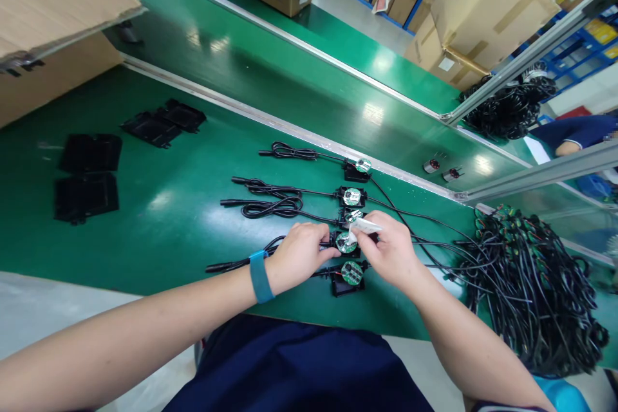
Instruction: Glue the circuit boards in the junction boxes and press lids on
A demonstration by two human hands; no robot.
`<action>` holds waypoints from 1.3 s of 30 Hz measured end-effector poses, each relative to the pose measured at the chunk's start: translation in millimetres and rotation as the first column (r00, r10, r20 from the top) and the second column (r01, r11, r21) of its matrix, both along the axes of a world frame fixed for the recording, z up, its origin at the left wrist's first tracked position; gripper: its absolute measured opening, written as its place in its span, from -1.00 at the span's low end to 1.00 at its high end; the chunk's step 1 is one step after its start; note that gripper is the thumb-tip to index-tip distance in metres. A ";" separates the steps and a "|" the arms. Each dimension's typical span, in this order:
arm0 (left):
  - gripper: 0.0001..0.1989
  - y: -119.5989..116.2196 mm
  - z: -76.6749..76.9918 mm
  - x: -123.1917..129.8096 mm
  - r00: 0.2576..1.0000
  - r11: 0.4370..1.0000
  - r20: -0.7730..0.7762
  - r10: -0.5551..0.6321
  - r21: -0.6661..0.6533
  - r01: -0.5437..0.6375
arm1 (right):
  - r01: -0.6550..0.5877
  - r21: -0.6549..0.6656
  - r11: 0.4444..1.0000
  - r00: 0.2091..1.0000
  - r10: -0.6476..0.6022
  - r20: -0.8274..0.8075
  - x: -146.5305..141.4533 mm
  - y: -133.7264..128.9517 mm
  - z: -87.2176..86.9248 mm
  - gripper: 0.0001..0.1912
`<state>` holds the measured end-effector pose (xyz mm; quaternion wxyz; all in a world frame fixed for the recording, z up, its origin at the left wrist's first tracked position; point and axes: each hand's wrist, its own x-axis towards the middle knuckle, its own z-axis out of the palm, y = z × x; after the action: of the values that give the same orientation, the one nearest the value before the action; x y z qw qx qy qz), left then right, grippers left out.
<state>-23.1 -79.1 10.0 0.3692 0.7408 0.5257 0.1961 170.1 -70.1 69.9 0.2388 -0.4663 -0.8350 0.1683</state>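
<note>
Five black cables with small black housings and round green circuit boards lie in a column on the green table. My left hand [304, 251], wearing a teal wristband [261, 277], pinches the black cable at the left end of one housing; the exact contact is partly hidden. My right hand [389, 248] grips a small white flat piece [365, 226], its narrow end down at the circuit board [346, 243] of that unit. Nearer my body is another circuit board [352, 273] on its black housing [348, 288]. Farther off lie a circuit board [354, 196] and the farthest one [363, 165].
A large pile of black cables [535, 290] lies at the right. Several black plastic covers [91, 153] rest on the left, near a cardboard box [58, 6]. A metal rail [290, 122] runs behind. Two small metal cylinders [431, 166] stand beyond it. A co-worker's arm [570, 145] shows far right.
</note>
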 end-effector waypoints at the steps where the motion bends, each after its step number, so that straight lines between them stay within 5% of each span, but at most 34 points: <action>1: -0.74 -0.2 -0.2 -0.2 1.000 1.000 0.008 -0.001 0.000 0.001 | -0.011 -0.004 1.000 1.000 0.011 0.003 -2.2 0.0 -1.3 -0.85; 9: -0.73 0.0 -4.7 2.0 1.000 1.000 -0.031 0.001 0.021 0.000 | -0.035 0.044 0.998 0.999 0.036 -0.021 0.3 -2.2 7.7 -0.88; 15: -0.69 -25.3 19.6 -6.5 0.973 0.967 -0.225 -0.056 0.231 0.109 | 0.245 -0.002 0.969 0.942 -0.239 -0.233 19.2 -24.9 23.9 -0.87; 18: -0.73 -46.0 26.0 -9.0 0.981 0.952 -0.175 -0.086 0.277 0.132 | 0.301 -0.117 0.946 0.898 -0.323 -0.301 24.2 -40.7 21.6 -0.80; 27: -0.87 -55.9 -15.4 5.7 0.998 0.984 -0.002 -0.068 0.162 0.068 | 0.232 -0.127 0.964 0.939 -0.256 -0.228 25.7 -50.9 -8.5 -0.77; 39: -0.90 -57.9 -19.4 9.1 0.998 0.977 0.057 -0.039 0.212 0.026 | 0.139 -0.083 0.987 0.969 -0.153 -0.194 23.1 -47.3 -20.8 -0.82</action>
<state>-14.0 -137.0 -9.4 0.3074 0.7781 0.4782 0.2673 193.2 -117.4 49.1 0.3168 -0.5152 -0.7640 0.2248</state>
